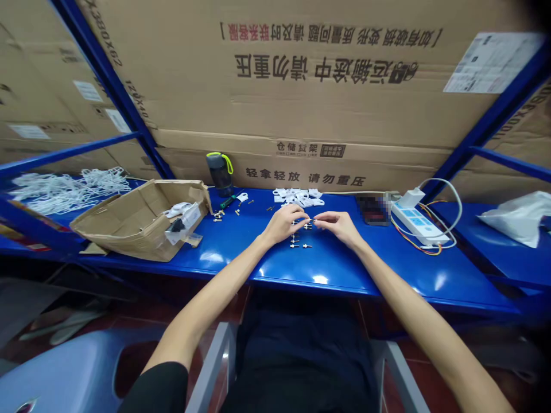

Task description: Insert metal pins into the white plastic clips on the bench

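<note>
Over blue tabletop (pixel 338 263), right grip (pixel 339 225) pinching small pin (pixel 312 219); left grip (pixel 284 224) beside it, cannot tell if pinching.

Desk (pixel 327 272): carton (pixel 133 241) at left; cord bundle (pixel 69 192) farther left. Right of carton: loose fittings (pixel 218 217); bottle (pixel 220 178) behind them. Far centre: heap of plastic clips (pixel 299 198); pin fittings (pixel 295 246) in columns, nearer. Right: phone (pixel 372 210), then power strip (pixel 422 226), adapter (pixel 411 198) on it. Far right: plastic bag (pixel 520 217). Behind: cardboard panel (pixel 297 115).
</note>
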Available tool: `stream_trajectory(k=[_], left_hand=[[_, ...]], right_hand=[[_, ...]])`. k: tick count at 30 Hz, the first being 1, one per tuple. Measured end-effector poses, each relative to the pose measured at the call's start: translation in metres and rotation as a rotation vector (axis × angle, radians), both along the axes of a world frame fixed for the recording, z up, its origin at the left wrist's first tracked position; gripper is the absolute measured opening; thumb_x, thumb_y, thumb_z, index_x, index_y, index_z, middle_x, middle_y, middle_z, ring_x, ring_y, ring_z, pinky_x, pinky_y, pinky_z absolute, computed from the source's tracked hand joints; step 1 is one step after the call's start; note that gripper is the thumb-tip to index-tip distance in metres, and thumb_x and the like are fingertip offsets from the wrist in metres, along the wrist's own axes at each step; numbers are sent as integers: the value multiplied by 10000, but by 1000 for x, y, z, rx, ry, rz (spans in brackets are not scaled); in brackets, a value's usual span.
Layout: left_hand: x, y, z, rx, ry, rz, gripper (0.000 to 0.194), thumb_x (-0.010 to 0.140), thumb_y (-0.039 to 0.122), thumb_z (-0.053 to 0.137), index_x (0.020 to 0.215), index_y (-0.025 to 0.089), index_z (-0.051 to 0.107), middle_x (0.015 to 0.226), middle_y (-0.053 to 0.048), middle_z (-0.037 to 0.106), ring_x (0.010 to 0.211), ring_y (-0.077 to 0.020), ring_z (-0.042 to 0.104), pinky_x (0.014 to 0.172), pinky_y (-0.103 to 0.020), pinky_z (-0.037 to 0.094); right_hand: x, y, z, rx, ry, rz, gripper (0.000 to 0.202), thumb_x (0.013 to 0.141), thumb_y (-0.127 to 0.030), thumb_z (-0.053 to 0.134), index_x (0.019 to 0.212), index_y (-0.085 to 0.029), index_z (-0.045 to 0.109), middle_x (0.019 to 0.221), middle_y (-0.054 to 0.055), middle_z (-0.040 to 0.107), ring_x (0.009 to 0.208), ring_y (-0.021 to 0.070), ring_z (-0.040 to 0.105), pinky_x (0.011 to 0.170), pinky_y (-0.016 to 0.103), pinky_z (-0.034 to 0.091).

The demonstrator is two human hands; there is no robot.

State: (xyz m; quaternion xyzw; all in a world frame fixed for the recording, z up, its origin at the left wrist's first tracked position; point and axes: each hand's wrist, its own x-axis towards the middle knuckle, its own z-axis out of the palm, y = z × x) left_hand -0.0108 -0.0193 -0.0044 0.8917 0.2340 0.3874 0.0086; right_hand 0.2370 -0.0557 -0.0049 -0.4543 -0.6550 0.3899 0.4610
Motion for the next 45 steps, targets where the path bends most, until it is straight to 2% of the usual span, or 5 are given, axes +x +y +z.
stream_trajectory(k=[14, 21, 26, 37, 45], left_hand=[[1, 0, 0, -7, 8, -2, 289, 1114, 412, 595, 1073, 215, 803, 1060, -85, 756, 1045, -237, 712, 953, -397, 571], [1, -1, -1, -10, -7, 12, 295, 1112, 431, 600, 1079, 222, 805, 1080, -87, 760, 1065, -236, 715, 968, -401, 575], [0, 0, -2, -5, -6, 11, 282, 1110, 423, 605, 1078, 223, 801, 1078, -83, 758, 1069, -236, 715, 967, -396, 575], [1, 0, -2, 2, -15, 2, 274, 1114, 411, 601, 1075, 215, 789, 1084, -86, 766, 1062, -235, 718, 963, -392, 575], [0, 1, -2, 18, -5, -12, 268, 1119, 393, 592, 1074, 204, 778, 1089, -86, 771, 1075, -238, 718, 966, -392, 570]], right_hand=[[-2, -2, 1, 9, 7, 12, 513, 726, -618, 927, 996, -188, 861, 848, 82, 833, 760, 264, 772, 787, 414, 652], [-2, -2, 1, 8, 4, 21, 547, 718, -626, 933, 1046, -193, 875, 938, 100, 860, 838, 292, 799, 856, 445, 666], [-3, -3, 2, 24, 1, 19, 488, 732, -604, 924, 1011, -206, 880, 956, 93, 861, 873, 306, 802, 809, 424, 665], [-4, -4, 0, 86, -38, -8, 399, 778, -562, 894, 997, -229, 871, 1026, 85, 862, 990, 326, 816, 987, 480, 653], [-4, -3, 0, 117, -29, -19, 482, 749, -635, 915, 961, -210, 834, 982, 92, 850, 943, 314, 812, 941, 455, 665]])
